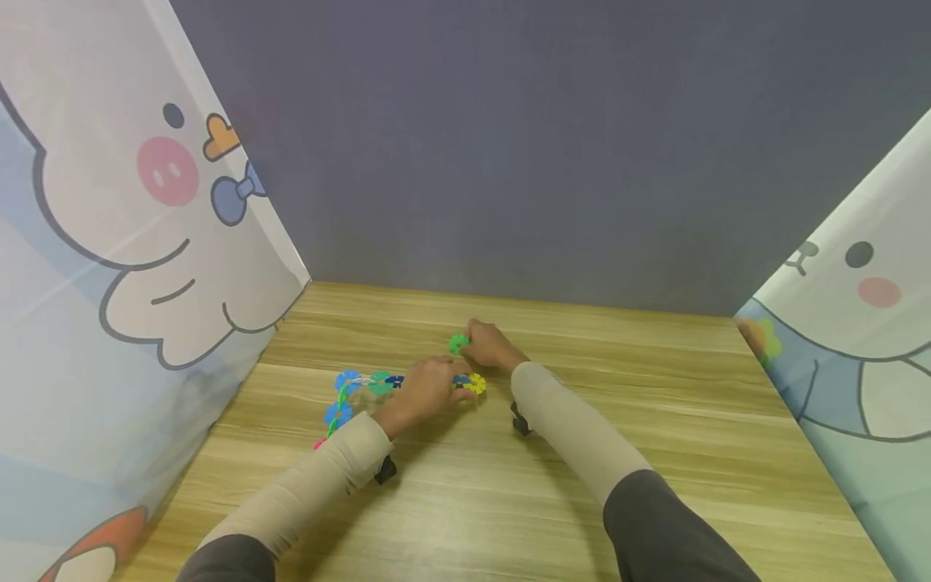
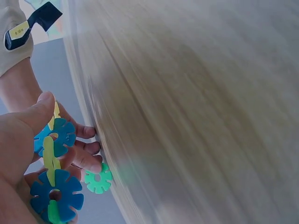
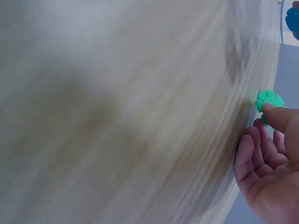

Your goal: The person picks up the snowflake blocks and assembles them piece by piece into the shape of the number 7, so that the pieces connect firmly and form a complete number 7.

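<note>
A chain of notched flower-shaped plastic discs runs across the table, with a light-blue disc (image 1: 347, 381) at its corner and a yellow disc (image 1: 476, 383) at its right end. My left hand (image 1: 427, 394) grips the chain near that end. In the left wrist view, blue discs (image 2: 57, 196) joined by yellow ones (image 2: 49, 154) lie between its thumb and fingers. Just beyond the chain, my right hand (image 1: 491, 346) pinches a loose green disc (image 1: 458, 344) between thumb and fingers. That green disc (image 3: 269, 99) stands apart from the chain, close to the tabletop.
The wood-grain table (image 1: 655, 436) meets a dark grey panel (image 1: 509, 162) at the back. Cartoon-printed walls (image 1: 94, 339) flank it left and right. From the corner, the chain's other leg bends toward me, with a pink piece (image 1: 320, 443) partly behind the left sleeve.
</note>
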Tool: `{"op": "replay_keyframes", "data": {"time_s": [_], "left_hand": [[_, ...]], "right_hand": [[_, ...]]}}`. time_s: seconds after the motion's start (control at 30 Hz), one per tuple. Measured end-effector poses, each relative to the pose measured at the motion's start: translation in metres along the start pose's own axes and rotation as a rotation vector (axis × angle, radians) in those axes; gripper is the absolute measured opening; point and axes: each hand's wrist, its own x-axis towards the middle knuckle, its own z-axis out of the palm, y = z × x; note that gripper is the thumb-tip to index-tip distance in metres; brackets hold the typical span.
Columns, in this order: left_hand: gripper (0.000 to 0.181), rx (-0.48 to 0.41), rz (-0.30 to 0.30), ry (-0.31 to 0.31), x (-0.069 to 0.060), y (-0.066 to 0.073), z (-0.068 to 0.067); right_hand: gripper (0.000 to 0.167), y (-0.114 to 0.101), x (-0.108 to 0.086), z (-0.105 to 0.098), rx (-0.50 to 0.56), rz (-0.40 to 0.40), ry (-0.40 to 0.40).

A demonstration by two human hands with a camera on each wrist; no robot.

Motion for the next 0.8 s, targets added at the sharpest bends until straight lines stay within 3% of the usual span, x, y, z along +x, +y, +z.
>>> {"op": "replay_keyframes", "data": {"time_s": [0.3, 0.8], "left_hand": [[0.049, -0.016, -0.019, -0.027, 0.000, 0.003, -0.001], [0.050, -0.018, -0.024, -0.010, 0.000, 0.004, -0.002]], "right_hand": [[0.026, 0.006, -0.009, -0.002, -0.068, -0.112, -0.013], [0.020, 0.017, -0.043, -0.017, -0.019, -0.204, -0.003]]}}
